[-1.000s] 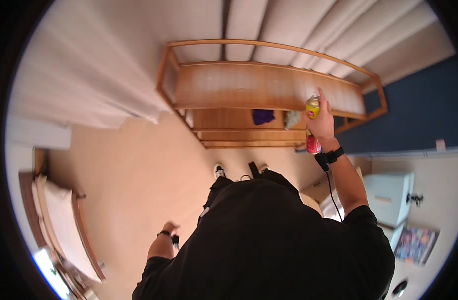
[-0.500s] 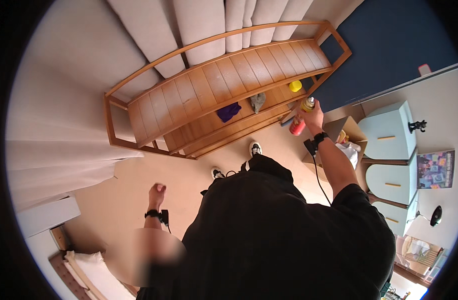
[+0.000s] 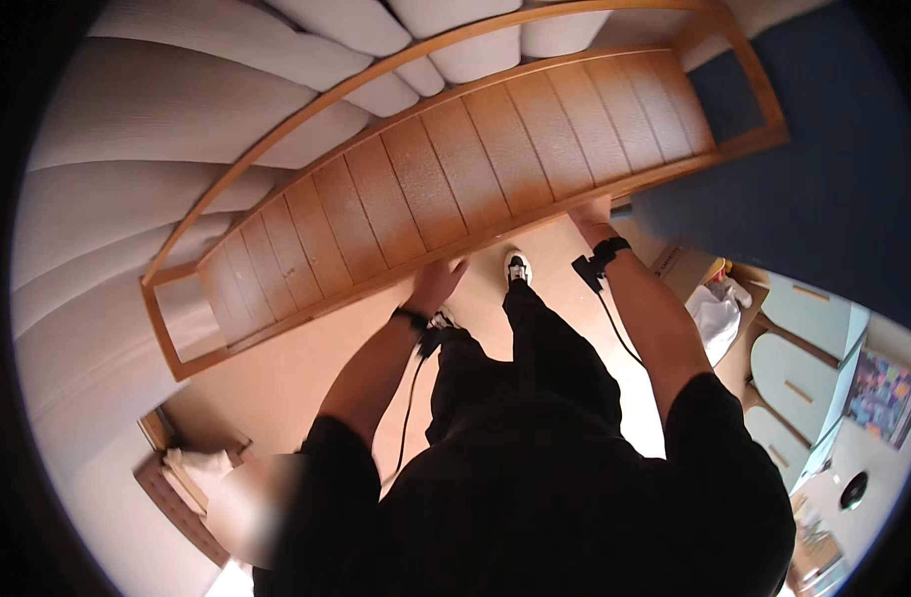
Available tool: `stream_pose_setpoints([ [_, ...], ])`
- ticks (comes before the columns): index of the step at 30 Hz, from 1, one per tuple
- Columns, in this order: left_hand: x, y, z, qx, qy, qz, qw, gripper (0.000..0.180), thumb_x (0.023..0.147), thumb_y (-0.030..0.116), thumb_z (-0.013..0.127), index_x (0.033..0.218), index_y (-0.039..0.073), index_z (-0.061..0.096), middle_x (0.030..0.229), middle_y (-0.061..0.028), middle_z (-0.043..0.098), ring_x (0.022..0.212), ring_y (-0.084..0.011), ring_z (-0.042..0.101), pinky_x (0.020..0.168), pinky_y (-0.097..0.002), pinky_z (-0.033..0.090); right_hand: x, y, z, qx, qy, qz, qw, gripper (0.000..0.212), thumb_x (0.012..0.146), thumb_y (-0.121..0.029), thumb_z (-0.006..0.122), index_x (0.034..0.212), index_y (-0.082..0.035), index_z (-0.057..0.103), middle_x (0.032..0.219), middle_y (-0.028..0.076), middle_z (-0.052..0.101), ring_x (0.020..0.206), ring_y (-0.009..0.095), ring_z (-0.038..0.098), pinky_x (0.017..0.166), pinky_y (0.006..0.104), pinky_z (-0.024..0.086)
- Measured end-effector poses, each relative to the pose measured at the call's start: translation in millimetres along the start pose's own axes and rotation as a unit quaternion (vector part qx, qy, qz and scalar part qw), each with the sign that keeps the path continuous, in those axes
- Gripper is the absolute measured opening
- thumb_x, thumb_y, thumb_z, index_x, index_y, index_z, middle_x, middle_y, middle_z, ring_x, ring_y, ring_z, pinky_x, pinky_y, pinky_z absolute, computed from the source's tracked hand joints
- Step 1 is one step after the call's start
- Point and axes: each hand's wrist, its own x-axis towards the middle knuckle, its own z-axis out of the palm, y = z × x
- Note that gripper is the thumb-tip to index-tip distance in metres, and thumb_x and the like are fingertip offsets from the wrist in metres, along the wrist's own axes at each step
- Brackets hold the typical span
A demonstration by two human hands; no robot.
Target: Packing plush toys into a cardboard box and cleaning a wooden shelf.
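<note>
In front of me stands a slatted wooden rack (image 3: 411, 164), its top shelf tilted across the view. My right hand (image 3: 589, 212) reaches in under the front edge of that shelf at the right; its fingers are hidden by the wood, so what it holds, if anything, does not show. My left hand (image 3: 438, 285) is at the same front edge, nearer the middle. Its thumb stands away from the palm and nothing shows in it, though the fingertips are partly covered by the edge. The lower shelf is hidden beneath the top one.
Pale curtains (image 3: 127, 199) hang behind the rack, with a dark blue surface (image 3: 823, 129) at the right. A cardboard box (image 3: 681, 269) with a white bag (image 3: 715, 318) stands near my right forearm, beside pale blue drawers (image 3: 789, 378). My shoe (image 3: 516, 267) is close to the rack.
I have moved closer and bent over the rack. My right hand, which held a red spray can, has gone under the shelf edge; the can is out of sight. My left hand has come forward to the rack.
</note>
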Motion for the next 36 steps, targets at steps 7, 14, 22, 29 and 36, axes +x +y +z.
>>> stream_pose_setpoints([
  [7, 42, -43, 117, -0.08, 0.021, 0.007, 0.997, 0.04, 0.094, 0.03, 0.075, 0.122, 0.003, 0.068, 0.116, -0.0135, 0.073, 0.109, -0.0315, 0.069, 0.093, -0.0437, 0.054, -24, 36, 28, 0.3, 0.005, -0.007, 0.954, 0.048, 0.102, -0.037, 0.06, 0.141, -0.008, 0.059, 0.144, 0.014, 0.061, 0.135, 0.035, 0.054, 0.114, 0.0501, 0.041],
  [14, 51, -11, 86, -0.003, -0.028, 0.014, 1.0, 0.046, 0.093, 0.029, 0.076, 0.129, 0.003, 0.066, 0.119, -0.0118, 0.073, 0.111, -0.028, 0.069, 0.096, -0.0411, 0.053, -18, 24, -46, 0.104, -0.123, -0.007, 0.987, 0.064, 0.095, -0.041, 0.072, 0.144, -0.003, 0.053, 0.144, 0.021, 0.059, 0.131, 0.041, 0.056, 0.107, 0.0473, 0.049],
  [22, -68, 85, -180, -0.422, -0.254, -0.093, 0.865, 0.044, 0.083, 0.005, 0.071, 0.125, -0.001, 0.061, 0.11, -0.0043, 0.066, 0.105, -0.0169, 0.06, 0.092, -0.0349, 0.05, -135, -28, -150, 0.338, -0.333, 0.076, 0.877, 0.096, 0.083, -0.044, 0.087, 0.156, -0.005, 0.038, 0.151, 0.022, 0.053, 0.139, 0.039, 0.052, 0.112, 0.046, 0.047],
  [29, -104, 112, -316, -0.39, -0.307, 0.061, 0.866, 0.04, 0.084, 0.005, 0.078, 0.122, 0.005, 0.065, 0.108, -0.0001, 0.064, 0.101, -0.0095, 0.057, 0.089, -0.0275, 0.05, -134, -237, -219, 0.45, -0.385, -0.254, 0.765, 0.072, 0.09, -0.026, 0.081, 0.152, -0.009, 0.049, 0.141, 0.016, 0.062, 0.129, 0.023, 0.059, 0.1, 0.0328, 0.051],
  [36, -164, 43, -391, -0.331, -0.196, 0.012, 0.923, 0.045, 0.086, 0.015, 0.083, 0.126, 0.005, 0.067, 0.111, -0.0064, 0.072, 0.102, -0.0138, 0.065, 0.09, -0.0312, 0.054, -143, -338, -228, 0.313, -0.348, -0.33, 0.819, 0.019, 0.094, -0.019, 0.075, 0.101, -0.004, 0.067, 0.096, 0.009, 0.063, 0.089, 0.016, 0.059, 0.078, 0.035, 0.048],
])
